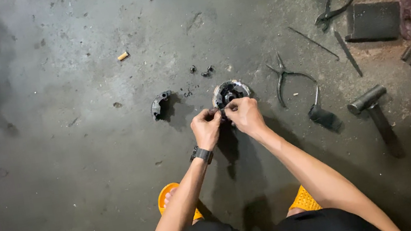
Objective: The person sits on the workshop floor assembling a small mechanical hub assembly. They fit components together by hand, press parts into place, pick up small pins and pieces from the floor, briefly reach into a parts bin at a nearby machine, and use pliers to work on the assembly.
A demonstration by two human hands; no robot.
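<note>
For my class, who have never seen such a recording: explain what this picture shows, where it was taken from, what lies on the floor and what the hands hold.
One picture, from a camera on a person's head, looking down. The left hand and right hand pinch something small and dark together, too small to identify, just before a round dark metal part on the grey concrete floor. Nearby lie a curved black piece, thin-handled pliers and a metal-headed hammer. Yellow sandals show below.
</note>
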